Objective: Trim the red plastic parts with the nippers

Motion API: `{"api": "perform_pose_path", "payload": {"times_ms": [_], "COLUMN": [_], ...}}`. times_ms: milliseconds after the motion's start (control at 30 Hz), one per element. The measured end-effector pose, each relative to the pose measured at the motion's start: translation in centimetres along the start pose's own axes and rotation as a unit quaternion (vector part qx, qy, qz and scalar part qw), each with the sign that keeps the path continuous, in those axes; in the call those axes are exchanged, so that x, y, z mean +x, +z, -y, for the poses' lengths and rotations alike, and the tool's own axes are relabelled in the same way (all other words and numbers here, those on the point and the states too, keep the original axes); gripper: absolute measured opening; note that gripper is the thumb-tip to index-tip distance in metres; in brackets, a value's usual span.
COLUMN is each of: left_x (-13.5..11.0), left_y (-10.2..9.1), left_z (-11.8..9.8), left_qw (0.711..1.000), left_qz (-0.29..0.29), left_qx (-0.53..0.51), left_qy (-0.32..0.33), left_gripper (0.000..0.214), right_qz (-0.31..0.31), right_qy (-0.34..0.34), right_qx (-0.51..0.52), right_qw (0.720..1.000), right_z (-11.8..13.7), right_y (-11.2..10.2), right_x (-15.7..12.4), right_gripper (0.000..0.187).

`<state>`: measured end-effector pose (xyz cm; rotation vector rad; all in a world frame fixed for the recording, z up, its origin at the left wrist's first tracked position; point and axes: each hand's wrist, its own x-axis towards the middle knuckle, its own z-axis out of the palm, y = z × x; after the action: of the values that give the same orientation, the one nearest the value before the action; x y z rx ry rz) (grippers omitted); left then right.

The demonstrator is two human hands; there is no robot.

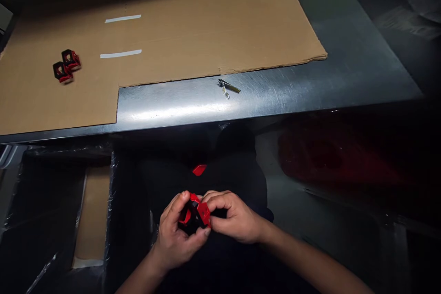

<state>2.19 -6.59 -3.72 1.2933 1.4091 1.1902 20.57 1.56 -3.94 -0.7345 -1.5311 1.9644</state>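
My left hand (179,234) is wrapped round a small red-and-black angular part (201,211), held above my lap. From the other side my right hand (234,216) pinches the part's right edge between thumb and fingers. A loose red piece (199,170) lies on the dark cloth over my legs, just beyond both hands. Two similar red-and-black parts (66,66) rest against each other on the cardboard, far to the left. My fingers hide much of the held part.
A cardboard sheet (206,32) with two white tape strips (120,53) covers much of the metal table (179,101). A small metal tool like a nail clipper (229,86) lies near the table edge. At lower left stands a black-lined box (44,202); a red object (327,156) is in shadow at right.
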Motion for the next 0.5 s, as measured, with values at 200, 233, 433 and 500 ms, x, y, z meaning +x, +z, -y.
{"api": "perform_pose_path", "payload": {"times_ms": [200, 233, 433, 500], "left_x": [0.8, 0.9, 1.6, 1.7], "left_y": [0.2, 0.3, 0.4, 0.3], "left_z": [-0.1, 0.0, 0.5, 0.6], "left_qw": [0.996, 0.992, 0.961, 0.951], "left_qz": [0.013, 0.015, 0.026, 0.021], "left_qx": [0.057, 0.074, 0.158, 0.19], "left_qy": [0.074, 0.101, 0.227, 0.245], "left_gripper": [0.087, 0.086, 0.077, 0.08], "right_qz": [-0.06, -0.071, -0.12, -0.126], "right_qy": [-0.019, -0.025, -0.068, -0.076], "right_qx": [-0.028, -0.04, -0.119, -0.116], "right_qw": [0.998, 0.996, 0.983, 0.982], "right_z": [1.5, 1.8, 2.1, 1.8], "right_y": [-1.1, -1.0, 0.5, 0.7], "right_x": [-0.5, -0.6, -0.6, -0.6], "right_gripper": [0.028, 0.028, 0.04, 0.036]}}
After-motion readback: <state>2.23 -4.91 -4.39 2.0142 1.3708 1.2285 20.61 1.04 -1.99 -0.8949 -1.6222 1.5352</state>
